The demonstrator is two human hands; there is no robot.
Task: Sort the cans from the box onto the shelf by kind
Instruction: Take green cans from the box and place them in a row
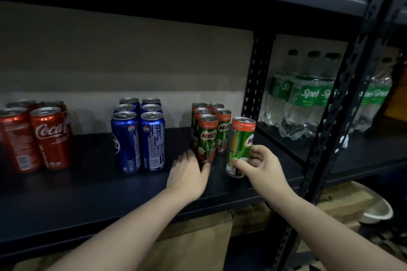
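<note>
I'm gripping a Milo can (240, 146) low on its body with my right hand (262, 168), thumb and fingers curled round it, long axis near upright, top leaning slightly right. It's sitting just right of the Milo cluster (208, 132) on the shelf (88, 187), level with the front row. My left hand (189, 175) is touching the base of the front-left Milo, fingers fairly straight, blurred. Open slot looks front right; the right hand is nearer, so I'm judging a short push left and back.

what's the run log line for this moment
step: shelving milo | right hand: holds tilted milo can | left hand: touching front milo can | shelf: coke, pepsi, milo groups
</note>
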